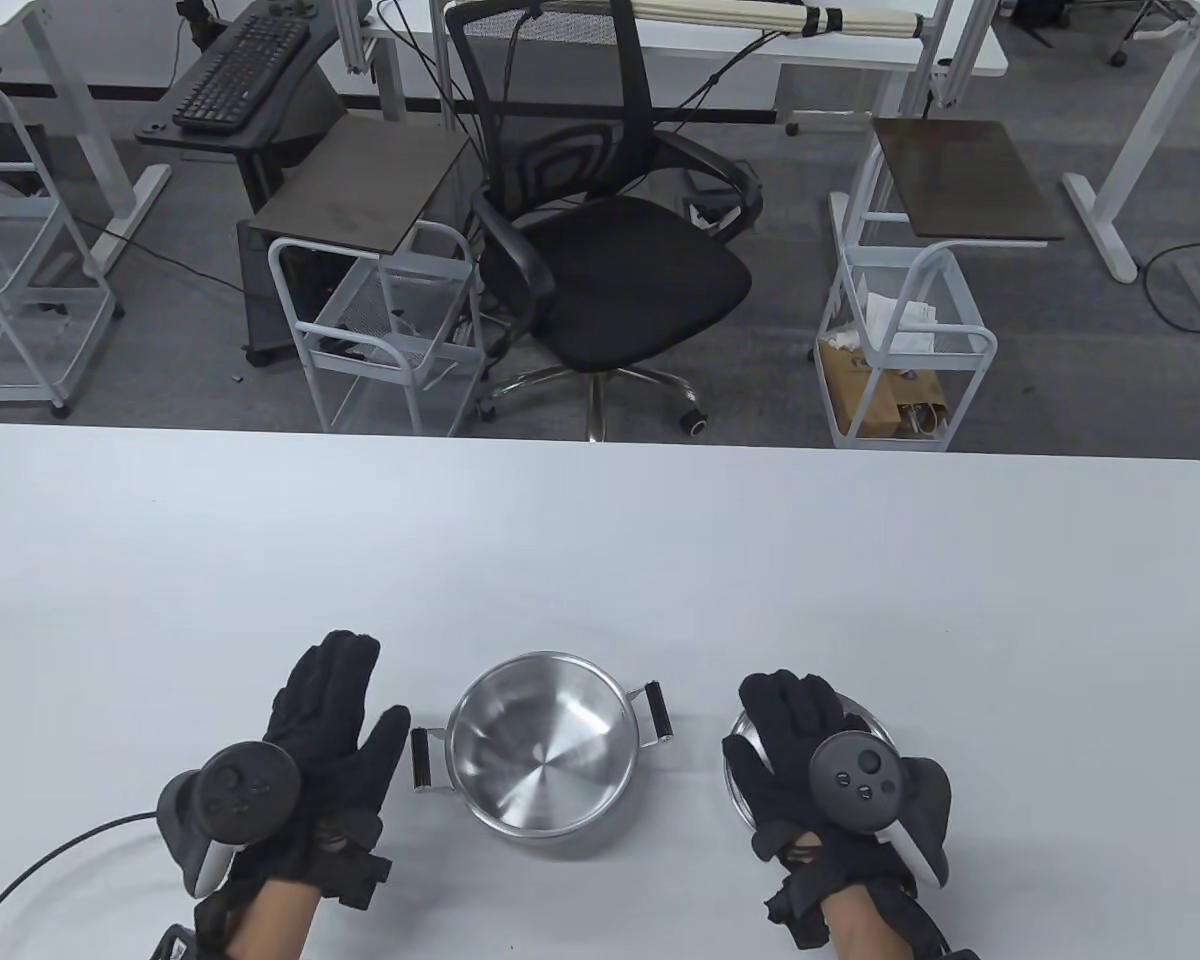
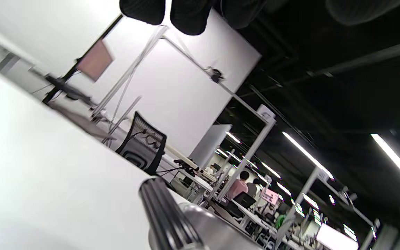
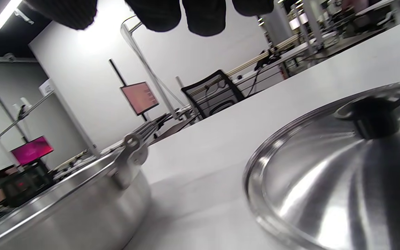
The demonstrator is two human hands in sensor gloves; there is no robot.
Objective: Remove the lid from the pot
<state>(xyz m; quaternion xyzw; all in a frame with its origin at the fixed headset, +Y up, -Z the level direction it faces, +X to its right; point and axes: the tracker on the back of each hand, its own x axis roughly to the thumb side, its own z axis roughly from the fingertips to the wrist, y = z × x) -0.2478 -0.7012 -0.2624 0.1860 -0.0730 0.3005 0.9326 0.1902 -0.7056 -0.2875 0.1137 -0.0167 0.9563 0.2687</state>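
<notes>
Hands [image 1: 330,740] on white table [image 1: 600,540] (office)

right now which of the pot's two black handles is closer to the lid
The right handle, on the side facing the right hand. The lid lies on the table under that hand. The left handle faces the left hand.

Both gloved hands are held flat, palms down, fingers extended: the left hand [image 1: 325,745] just left of the pot [image 1: 540,750], clear of it; the right hand [image 1: 795,755] well to its right.
</notes>
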